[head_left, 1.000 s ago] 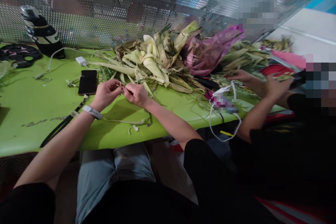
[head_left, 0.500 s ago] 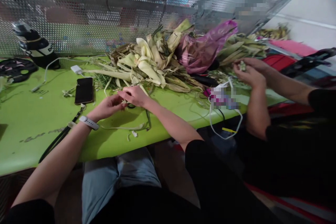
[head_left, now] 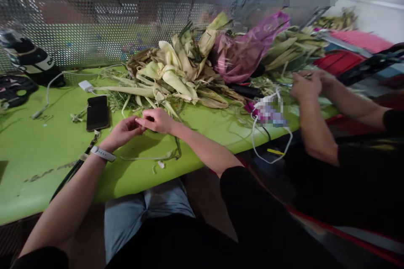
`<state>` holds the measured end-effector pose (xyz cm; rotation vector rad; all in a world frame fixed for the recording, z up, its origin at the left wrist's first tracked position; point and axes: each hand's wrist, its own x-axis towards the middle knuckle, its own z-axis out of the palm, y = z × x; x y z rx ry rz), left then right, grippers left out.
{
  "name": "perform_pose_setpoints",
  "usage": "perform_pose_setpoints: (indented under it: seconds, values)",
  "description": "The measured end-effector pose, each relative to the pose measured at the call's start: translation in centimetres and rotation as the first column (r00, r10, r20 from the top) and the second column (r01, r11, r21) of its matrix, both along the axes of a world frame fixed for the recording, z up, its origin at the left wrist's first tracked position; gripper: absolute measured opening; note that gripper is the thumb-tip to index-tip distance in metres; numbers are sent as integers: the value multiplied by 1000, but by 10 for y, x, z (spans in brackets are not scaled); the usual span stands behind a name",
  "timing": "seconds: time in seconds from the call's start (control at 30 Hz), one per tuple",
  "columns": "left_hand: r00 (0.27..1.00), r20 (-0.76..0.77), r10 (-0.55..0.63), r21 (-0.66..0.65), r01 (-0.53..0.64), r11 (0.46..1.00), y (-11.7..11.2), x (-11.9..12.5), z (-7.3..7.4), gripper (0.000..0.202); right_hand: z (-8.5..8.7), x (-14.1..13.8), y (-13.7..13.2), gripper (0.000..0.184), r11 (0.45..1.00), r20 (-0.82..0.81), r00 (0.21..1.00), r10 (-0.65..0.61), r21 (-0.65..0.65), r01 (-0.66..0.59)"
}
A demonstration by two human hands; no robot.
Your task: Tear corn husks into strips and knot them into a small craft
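Observation:
My left hand (head_left: 121,132), with a white band on its wrist, and my right hand (head_left: 158,119) meet above the green table (head_left: 38,151). The fingertips of both are pinched together on something small that I cannot make out. Just behind them lies a heap of pale green and dry leaves (head_left: 172,75). A thin leaf strip (head_left: 151,157) lies on the table below my hands, near the front edge.
A black phone (head_left: 97,112) with a white charger and cable lies left of my hands. A pink plastic bag (head_left: 244,54) rests on the leaves. To the right, another person's hands (head_left: 306,86) work on leaves. A perforated metal screen backs the table.
My hands dropped towards the table and have come up slightly again, still pinched together. The person on the right lifted both hands and lowered them again to the leaves.

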<state>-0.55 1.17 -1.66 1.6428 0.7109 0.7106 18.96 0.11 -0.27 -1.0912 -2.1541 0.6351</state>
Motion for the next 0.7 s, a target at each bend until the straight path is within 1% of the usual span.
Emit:
perform_pose_setpoints:
  seconds: [0.07, 0.13, 0.23, 0.33, 0.4, 0.47, 0.53, 0.63, 0.7]
  values:
    - [999, -26, -24, -8, 24, 1000, 1, -2, -2, 29, 1, 0, -1, 36, 1000, 79, 997, -7, -20, 9]
    - [999, -41, -37, -4, 37, 999, 2, -3, -2, 28, 0, -1, -1, 32, 1000, 109, 994, 13, -12, -11]
    - [998, -44, -45, -16, 44, 999, 3, -6, -2, 26, -3, -2, 0, 36, 999, 24, 999, 34, 1, -34]
    - [998, -38, -58, -47, 56, 997, 3, -8, 1, 26, -10, -4, 1, 43, 1000, -71, 998, -4, 15, 5]
    - [998, -7, -59, -68, 58, 996, 2, -7, 3, 28, -15, -5, 1, 45, 998, -93, 995, -20, 54, 25]
    - [999, 17, -52, -108, 53, 993, 0, -7, 5, 30, -22, -7, 2, 45, 989, -87, 996, -30, 140, 42]
    - [999, 13, -46, -173, 48, 984, -2, -6, 7, 31, -28, -7, 2, 44, 962, -59, 998, -33, 268, 47]
    - [999, -18, -52, -280, 44, 959, -2, -8, 9, 33, -33, -7, 1, 40, 885, -2, 1000, -24, 466, 22]
    - [998, -30, -63, -322, 51, 946, -2, -10, 9, 32, -33, -8, 0, 38, 834, 27, 999, -20, 552, 2]
